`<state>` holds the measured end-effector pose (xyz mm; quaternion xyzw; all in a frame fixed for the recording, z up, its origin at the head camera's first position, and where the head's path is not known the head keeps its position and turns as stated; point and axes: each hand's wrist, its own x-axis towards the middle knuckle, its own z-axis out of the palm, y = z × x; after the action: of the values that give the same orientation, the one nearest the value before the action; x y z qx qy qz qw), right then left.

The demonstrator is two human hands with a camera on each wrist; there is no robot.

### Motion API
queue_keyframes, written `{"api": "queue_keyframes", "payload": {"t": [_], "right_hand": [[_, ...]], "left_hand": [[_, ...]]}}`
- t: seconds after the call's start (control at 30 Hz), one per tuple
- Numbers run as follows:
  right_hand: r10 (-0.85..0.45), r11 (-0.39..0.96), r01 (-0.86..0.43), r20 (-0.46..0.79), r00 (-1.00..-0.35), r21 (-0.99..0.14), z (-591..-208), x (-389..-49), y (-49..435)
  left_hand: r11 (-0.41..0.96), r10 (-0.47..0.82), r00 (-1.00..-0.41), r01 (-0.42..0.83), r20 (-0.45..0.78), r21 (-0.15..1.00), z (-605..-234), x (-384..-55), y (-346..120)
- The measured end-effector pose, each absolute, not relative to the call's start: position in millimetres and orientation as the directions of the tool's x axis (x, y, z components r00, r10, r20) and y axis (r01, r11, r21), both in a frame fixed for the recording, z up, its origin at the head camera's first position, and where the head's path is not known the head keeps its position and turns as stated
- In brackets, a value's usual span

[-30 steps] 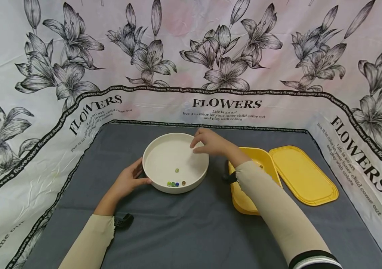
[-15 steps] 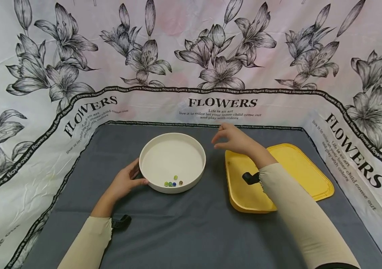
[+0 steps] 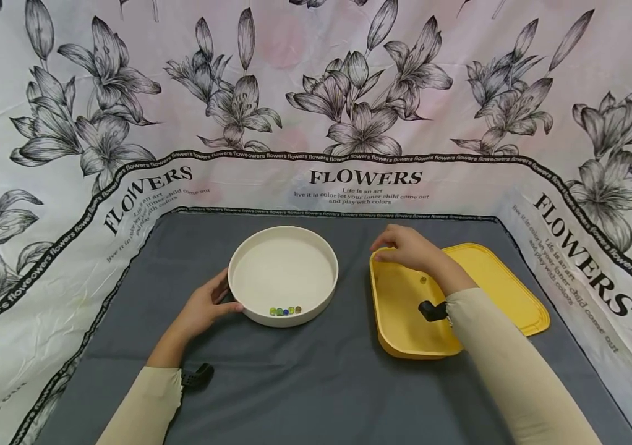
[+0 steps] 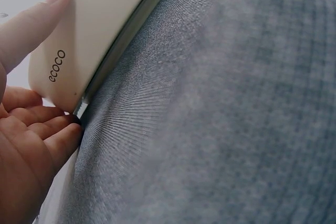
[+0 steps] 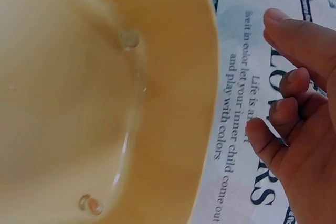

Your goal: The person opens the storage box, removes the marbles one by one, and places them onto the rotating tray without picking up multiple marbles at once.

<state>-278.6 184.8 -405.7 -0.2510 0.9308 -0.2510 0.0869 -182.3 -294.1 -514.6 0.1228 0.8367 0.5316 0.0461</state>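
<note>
My left hand [image 3: 203, 309] rests against the left side of a round white tray [image 3: 282, 266], thumb extended along its wall and fingertips at its lower edge. Several glass marbles [image 3: 285, 311] lie together inside, by the near wall. My right hand [image 3: 410, 247] is above the far end of a yellow plastic box [image 3: 381, 315], with fingers loosely bent and nothing between them. A marble [image 3: 423, 280] shows on the box floor. In the right wrist view, one marble [image 5: 129, 40] sits near the wall and what look like two more [image 5: 92, 204] sit lower down.
The box's yellow lid [image 3: 508, 290] lies flat to the right, partly hidden by the right arm. Grey cloth [image 3: 294, 389] covers the table. A white flower-printed sheet [image 3: 360, 179] rises behind it and along both sides.
My right hand has moved right, from over the tray to over the yellow box. One marble has rolled toward me and joined the others at the near wall. My left hand stays at the tray.
</note>
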Motion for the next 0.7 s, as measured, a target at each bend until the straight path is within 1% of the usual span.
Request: {"api": "queue_keyframes", "payload": {"t": [0.17,0.33,0.5,0.7], "right_hand": [[-0.492,0.762,-0.373,-0.099,-0.865,-0.529,-413.7,-277.3,193.4],[-0.493,0.755,-0.357,-0.116,-0.863,-0.551,-426.6,-278.7,197.2],[-0.495,0.753,-0.328,-0.162,-0.854,-0.57,-437.1,-280.2,200.4],[-0.491,0.763,-0.317,-0.186,-0.851,-0.564,-444.0,-283.2,201.9]], "left_hand": [[0.404,0.256,-0.965,0.162,0.059,0.9,-516.7,-182.9,-293.9],[0.4,0.256,-0.965,0.159,0.057,0.903,-516.5,-181.4,-294.0],[0.403,0.258,-0.965,0.154,0.05,0.902,-515.5,-180.2,-294.1],[0.402,0.251,-0.966,0.156,0.055,0.902,-514.5,-181.5,-293.8]]}}
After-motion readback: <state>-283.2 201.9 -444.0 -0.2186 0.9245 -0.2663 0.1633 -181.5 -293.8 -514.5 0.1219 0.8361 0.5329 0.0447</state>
